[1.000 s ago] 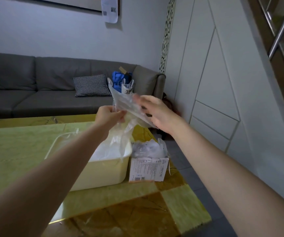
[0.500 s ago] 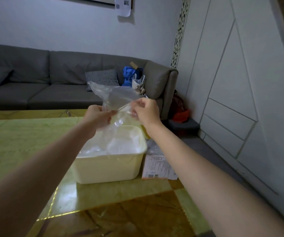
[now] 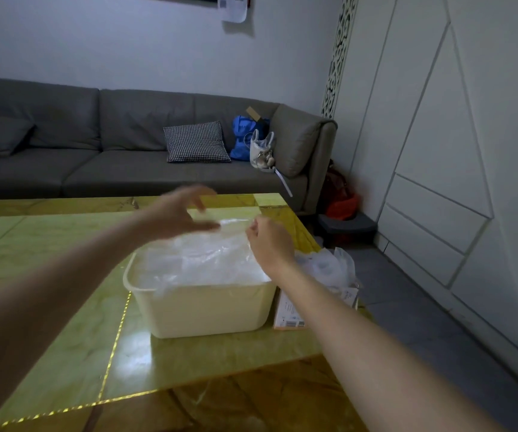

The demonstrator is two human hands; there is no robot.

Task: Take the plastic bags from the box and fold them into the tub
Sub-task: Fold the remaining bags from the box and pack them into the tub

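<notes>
A cream plastic tub [image 3: 208,310] stands on the green and gold table [image 3: 64,307]. A clear plastic bag [image 3: 208,254] is spread flat over the tub's top, on other clear plastic inside. My right hand [image 3: 270,241] pinches the bag's far right edge with curled fingers. Blurred by motion, my left hand [image 3: 176,216] hovers over the tub's far left corner, fingers and thumb spread apart and holding nothing. A small cardboard box [image 3: 289,316] with more crumpled plastic bags [image 3: 323,266] sits right of the tub, against it.
The table's right edge runs just past the box, with grey floor beyond. A grey sofa [image 3: 95,169] lies behind the table with a checked cushion [image 3: 195,141] and a blue bag [image 3: 245,135]. A dark stool [image 3: 345,226] stands by the white wall panels.
The bag was held up in the air between both hands; now it is lowered flat onto the tub. My left hand has let go and opened. My right hand still pinches it.
</notes>
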